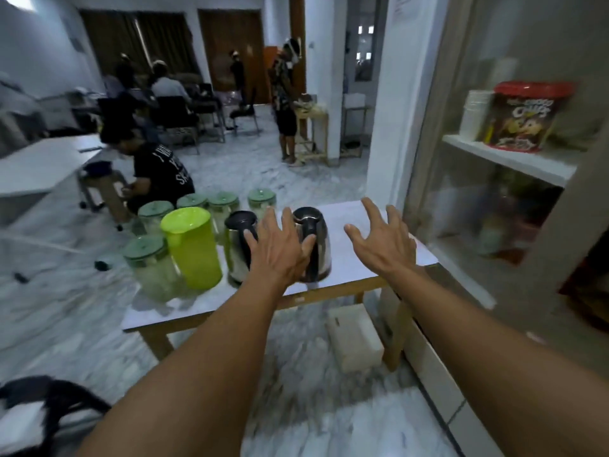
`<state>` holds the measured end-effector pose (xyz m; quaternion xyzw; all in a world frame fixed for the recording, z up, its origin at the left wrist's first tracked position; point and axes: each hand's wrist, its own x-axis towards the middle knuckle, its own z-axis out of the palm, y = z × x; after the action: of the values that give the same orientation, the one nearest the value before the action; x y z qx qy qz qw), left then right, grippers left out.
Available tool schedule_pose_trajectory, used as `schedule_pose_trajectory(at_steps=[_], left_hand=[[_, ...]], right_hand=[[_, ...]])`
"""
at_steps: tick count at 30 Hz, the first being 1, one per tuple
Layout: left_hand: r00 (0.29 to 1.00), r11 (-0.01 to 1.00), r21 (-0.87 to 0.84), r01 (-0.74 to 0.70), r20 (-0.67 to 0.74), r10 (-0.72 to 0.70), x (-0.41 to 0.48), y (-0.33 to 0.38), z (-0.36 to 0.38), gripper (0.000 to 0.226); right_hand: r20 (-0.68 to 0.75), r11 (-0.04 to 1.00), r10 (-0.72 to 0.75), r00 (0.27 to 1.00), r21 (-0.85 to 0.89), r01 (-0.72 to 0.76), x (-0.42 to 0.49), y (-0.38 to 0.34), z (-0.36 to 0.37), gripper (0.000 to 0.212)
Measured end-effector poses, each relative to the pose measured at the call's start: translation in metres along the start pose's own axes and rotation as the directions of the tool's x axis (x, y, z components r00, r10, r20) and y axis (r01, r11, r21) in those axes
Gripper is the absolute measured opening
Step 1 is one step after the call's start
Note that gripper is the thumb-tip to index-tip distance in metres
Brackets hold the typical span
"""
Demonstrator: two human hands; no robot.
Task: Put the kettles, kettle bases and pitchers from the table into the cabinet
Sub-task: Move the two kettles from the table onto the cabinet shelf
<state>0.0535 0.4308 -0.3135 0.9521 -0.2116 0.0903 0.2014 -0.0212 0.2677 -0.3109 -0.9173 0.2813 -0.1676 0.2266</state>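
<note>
Two steel kettles with black lids and handles stand side by side on the small white table (346, 278): the left kettle (235, 245) and the right kettle (316, 239). A lime-green pitcher (192, 249) stands left of them, among several clear pitchers with green lids (148, 265). My left hand (280, 245) hovers open in front of the two kettles, fingers spread, overlapping both handles. My right hand (382, 239) is open above the bare right end of the table. The cabinet (507, 159) stands to the right, with a white shelf inside.
On the cabinet shelf stand a red-lidded cereal tub (524, 117) and a white cup stack (474, 110). A white box (356, 338) lies on the floor under the table. A person crouches behind the table (158, 169); others stand or sit farther back.
</note>
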Motion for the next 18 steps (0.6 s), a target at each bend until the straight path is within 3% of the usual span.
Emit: schedule_pose_trajectory(at_steps=[5,12,15,18], left_hand=[[0.972,0.969,-0.071,0.235,0.013,-0.234,-0.006,-0.091,-0.006,0.074],[0.935,0.919,-0.174,0.353,0.083,-0.344,0.023,-0.128,0.029,0.070],[0.905,0.850,-0.313,0.425,0.123,-0.407,0.048,-0.133,0.055,0.078],[0.873,0.776,-0.405,0.484,0.156,-0.463,0.077,-0.136,0.080,0.089]], right_hand=[[0.128,0.998,-0.025,0.991,0.057,0.018,-0.018,-0.050,0.071,0.070],[0.168,0.987,0.050,0.985,0.140,-0.074,0.010,-0.067,0.127,0.071],[0.146,0.966,0.127,0.981,0.207,-0.156,0.036,-0.065,0.153,0.076],[0.182,0.894,0.281,0.942,0.307,-0.326,0.072,-0.061,0.179,0.084]])
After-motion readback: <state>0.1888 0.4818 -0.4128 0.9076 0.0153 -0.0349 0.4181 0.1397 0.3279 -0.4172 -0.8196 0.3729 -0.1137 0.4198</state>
